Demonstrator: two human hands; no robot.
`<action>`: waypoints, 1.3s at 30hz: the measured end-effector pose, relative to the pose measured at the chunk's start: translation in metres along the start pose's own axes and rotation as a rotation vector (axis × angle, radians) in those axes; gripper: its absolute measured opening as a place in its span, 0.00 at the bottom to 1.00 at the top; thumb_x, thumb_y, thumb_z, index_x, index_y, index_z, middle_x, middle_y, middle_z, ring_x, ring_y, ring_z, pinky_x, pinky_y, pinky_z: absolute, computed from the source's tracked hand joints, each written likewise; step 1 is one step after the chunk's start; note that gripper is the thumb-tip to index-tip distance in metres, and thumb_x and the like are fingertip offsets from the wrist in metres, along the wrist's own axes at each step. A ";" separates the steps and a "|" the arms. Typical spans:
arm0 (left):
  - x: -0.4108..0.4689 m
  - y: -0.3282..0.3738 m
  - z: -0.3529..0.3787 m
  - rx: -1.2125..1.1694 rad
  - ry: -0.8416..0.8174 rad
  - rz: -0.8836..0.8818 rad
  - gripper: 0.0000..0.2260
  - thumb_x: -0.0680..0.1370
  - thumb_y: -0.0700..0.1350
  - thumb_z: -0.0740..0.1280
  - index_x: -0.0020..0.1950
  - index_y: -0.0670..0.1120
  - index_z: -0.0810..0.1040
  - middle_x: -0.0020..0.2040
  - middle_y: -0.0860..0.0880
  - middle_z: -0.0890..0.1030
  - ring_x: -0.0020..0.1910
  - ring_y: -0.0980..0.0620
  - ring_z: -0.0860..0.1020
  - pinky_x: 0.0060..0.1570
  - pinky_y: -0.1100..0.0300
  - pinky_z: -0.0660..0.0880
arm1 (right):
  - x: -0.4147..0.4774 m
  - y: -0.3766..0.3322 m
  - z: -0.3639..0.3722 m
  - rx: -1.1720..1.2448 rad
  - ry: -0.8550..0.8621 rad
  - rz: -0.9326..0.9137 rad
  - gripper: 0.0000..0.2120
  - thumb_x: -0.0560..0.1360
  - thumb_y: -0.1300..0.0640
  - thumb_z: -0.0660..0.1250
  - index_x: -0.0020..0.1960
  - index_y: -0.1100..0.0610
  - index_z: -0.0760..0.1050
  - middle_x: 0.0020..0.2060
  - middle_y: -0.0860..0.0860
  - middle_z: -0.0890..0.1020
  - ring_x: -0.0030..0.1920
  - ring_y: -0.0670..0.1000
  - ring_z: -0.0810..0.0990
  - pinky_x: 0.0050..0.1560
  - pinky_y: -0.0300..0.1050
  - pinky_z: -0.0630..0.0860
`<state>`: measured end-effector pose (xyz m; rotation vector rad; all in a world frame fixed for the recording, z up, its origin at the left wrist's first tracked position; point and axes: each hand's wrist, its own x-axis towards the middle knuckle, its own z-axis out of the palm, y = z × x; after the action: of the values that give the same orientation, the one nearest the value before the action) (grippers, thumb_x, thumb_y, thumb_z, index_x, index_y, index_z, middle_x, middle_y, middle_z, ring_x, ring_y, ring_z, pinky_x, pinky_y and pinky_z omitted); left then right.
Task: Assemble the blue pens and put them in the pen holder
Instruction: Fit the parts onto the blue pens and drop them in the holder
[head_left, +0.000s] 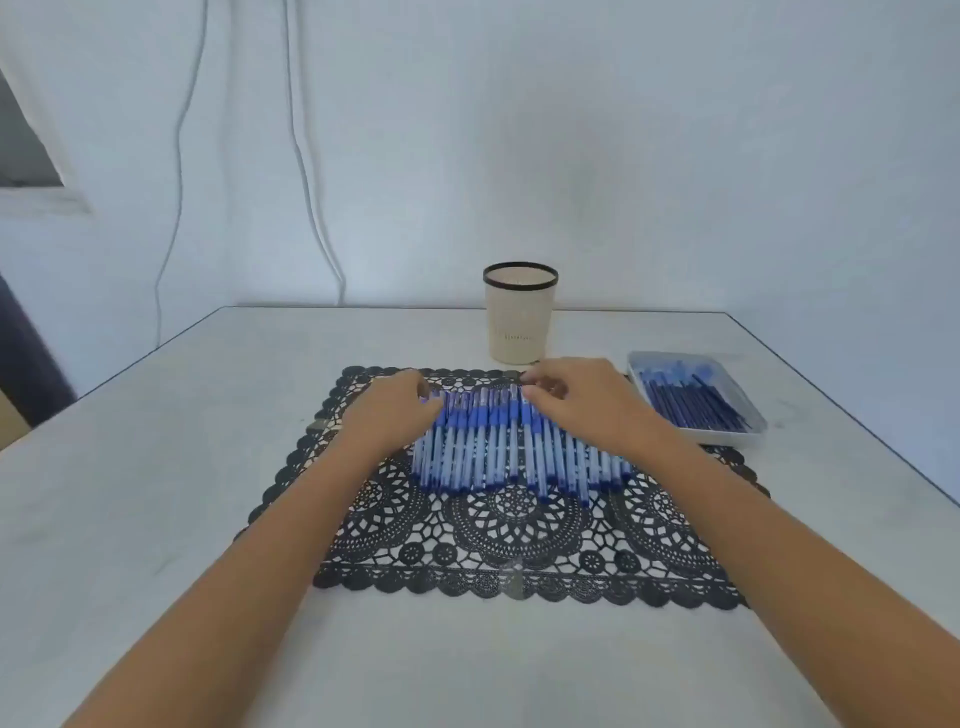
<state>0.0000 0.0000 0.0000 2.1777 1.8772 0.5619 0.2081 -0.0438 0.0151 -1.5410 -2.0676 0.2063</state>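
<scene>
There are two hands, one pen holder, one tray and one mat. There are many blue pens (498, 447), more than fifteen, but they lie too close together to count them all.

The pens lie side by side in one row on the black lace mat (519, 540). Each pen has a clear body and a blue part near its far end.

The left hand (395, 410) rests on the left end of the row. The right hand (576, 400) rests on the far ends of the pens at the right side of the row. The fingers of both hands bend down onto the pens. The picture is blurry there, so I cannot tell if any finger grips a pen or only touches it.

The pen holder (519, 322) is a cream cup with a black rim. It stands upright just past the far edge of the mat. No pens stick out of it.

The tray (737, 439) is clear and sits to the right, touching the corner of the mat. Dark blue pen parts (691, 400) lie in it, too many and too blurry to count.

Everything sits on a white table (182, 441). Behind it is a plain white wall (675, 156). Two thin cables (179, 156) hang down the wall on the left. One window opening (21, 140) shows at the far left edge.
</scene>
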 end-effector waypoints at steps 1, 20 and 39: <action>-0.001 -0.004 0.002 0.030 -0.011 -0.031 0.12 0.78 0.50 0.58 0.56 0.45 0.72 0.49 0.48 0.76 0.45 0.50 0.75 0.41 0.58 0.68 | -0.002 0.002 0.005 -0.043 -0.019 0.013 0.13 0.78 0.50 0.60 0.59 0.52 0.76 0.50 0.48 0.81 0.47 0.45 0.76 0.52 0.43 0.75; 0.009 -0.025 0.026 0.082 0.051 -0.120 0.10 0.74 0.38 0.57 0.33 0.44 0.64 0.27 0.50 0.66 0.27 0.51 0.64 0.28 0.62 0.61 | -0.019 0.030 0.032 0.003 0.130 0.039 0.12 0.79 0.55 0.59 0.58 0.54 0.78 0.50 0.46 0.81 0.51 0.43 0.76 0.53 0.34 0.69; -0.021 0.004 0.035 0.006 0.259 0.743 0.17 0.77 0.51 0.56 0.59 0.46 0.76 0.46 0.51 0.77 0.44 0.55 0.74 0.44 0.62 0.71 | -0.022 0.013 0.029 0.066 0.127 -0.136 0.12 0.77 0.56 0.64 0.59 0.56 0.75 0.48 0.50 0.80 0.45 0.45 0.75 0.47 0.23 0.65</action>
<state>0.0159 -0.0180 -0.0331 2.8946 1.0900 0.9948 0.2088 -0.0535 -0.0223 -1.3345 -2.0349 0.1208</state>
